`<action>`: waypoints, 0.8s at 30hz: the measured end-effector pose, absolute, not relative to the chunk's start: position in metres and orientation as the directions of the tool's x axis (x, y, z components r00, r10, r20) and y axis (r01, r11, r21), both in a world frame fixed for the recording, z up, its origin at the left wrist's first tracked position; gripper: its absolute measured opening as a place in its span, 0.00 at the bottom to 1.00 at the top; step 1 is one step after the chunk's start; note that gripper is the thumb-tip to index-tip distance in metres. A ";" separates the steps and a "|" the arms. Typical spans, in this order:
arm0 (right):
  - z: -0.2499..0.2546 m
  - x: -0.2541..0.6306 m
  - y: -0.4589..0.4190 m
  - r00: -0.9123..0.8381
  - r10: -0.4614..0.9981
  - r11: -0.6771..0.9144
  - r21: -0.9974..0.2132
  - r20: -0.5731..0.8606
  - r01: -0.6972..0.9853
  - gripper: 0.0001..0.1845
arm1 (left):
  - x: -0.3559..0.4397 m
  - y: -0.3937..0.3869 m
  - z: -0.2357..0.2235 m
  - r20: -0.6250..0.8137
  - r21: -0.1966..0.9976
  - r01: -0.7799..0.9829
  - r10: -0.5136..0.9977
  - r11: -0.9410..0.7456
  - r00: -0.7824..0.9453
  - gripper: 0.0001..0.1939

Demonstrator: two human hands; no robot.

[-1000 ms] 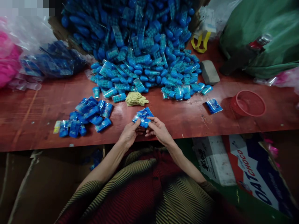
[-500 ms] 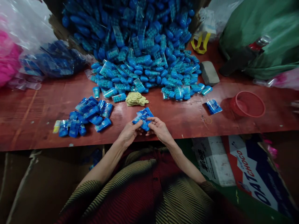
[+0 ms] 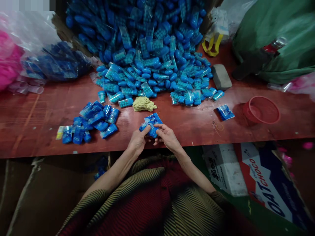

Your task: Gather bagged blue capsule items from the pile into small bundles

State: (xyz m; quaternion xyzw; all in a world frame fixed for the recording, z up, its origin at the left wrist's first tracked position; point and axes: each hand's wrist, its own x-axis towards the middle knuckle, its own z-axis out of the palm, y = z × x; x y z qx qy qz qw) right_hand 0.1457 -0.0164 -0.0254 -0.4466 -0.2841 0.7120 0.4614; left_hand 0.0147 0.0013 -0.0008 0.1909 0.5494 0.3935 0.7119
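Note:
At the table's near edge, my left hand [image 3: 137, 139] and my right hand [image 3: 167, 136] both grip a blue printed plastic packet [image 3: 155, 118] between thumbs and fingers. My thumbs lie on its top; some fingers are hidden beneath it. Just beyond it lies a crumpled lump of yellow-green material [image 3: 144, 104]. To the left is a small heap of blue wrapped pieces [image 3: 94, 119], one with a yellow and white end. Behind spreads a large pile of clear tubes with blue caps and small blue balls [image 3: 147, 65].
On the right of the red table [image 3: 192, 127] are a flat blue packet [image 3: 225, 112], a red plastic basket [image 3: 262, 109] and a grey block [image 3: 221, 77]. A green bag [image 3: 275, 26] stands behind. Filled clear bags [image 3: 59, 62] sit at the left; printed cartons [image 3: 268, 183] lie below the table.
My hands stay in the same place on the blue packet. My thumbs and fingers shift slightly, and the packet's near part looks more bunched. The piles have not moved.

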 end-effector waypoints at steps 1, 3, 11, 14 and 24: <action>-0.026 0.147 -0.016 -0.176 0.910 -0.415 -0.822 -0.375 -0.391 0.21 | 0.014 0.001 0.000 -0.641 0.697 -0.333 0.760 0.635 0.107 0.19; -0.027 0.148 -0.016 -0.169 0.910 -0.414 -0.832 -0.377 -0.369 0.22 | 0.012 0.000 0.000 -0.658 0.679 -0.316 0.740 0.663 0.141 0.18; -0.028 0.143 -0.017 -0.151 0.931 -0.363 -0.877 -0.331 -0.315 0.21 | 0.015 0.002 -0.006 -0.682 0.641 -0.373 0.721 0.670 0.123 0.18; -0.026 0.141 -0.018 -0.161 0.936 -0.348 -0.886 -0.312 -0.306 0.19 | 0.016 0.002 -0.009 -0.664 0.679 -0.353 0.744 0.644 0.081 0.20; -0.023 0.145 -0.019 -0.198 0.934 -0.348 -0.887 -0.298 -0.304 0.25 | 0.008 0.009 -0.001 -0.607 0.763 -0.268 0.795 0.589 0.020 0.19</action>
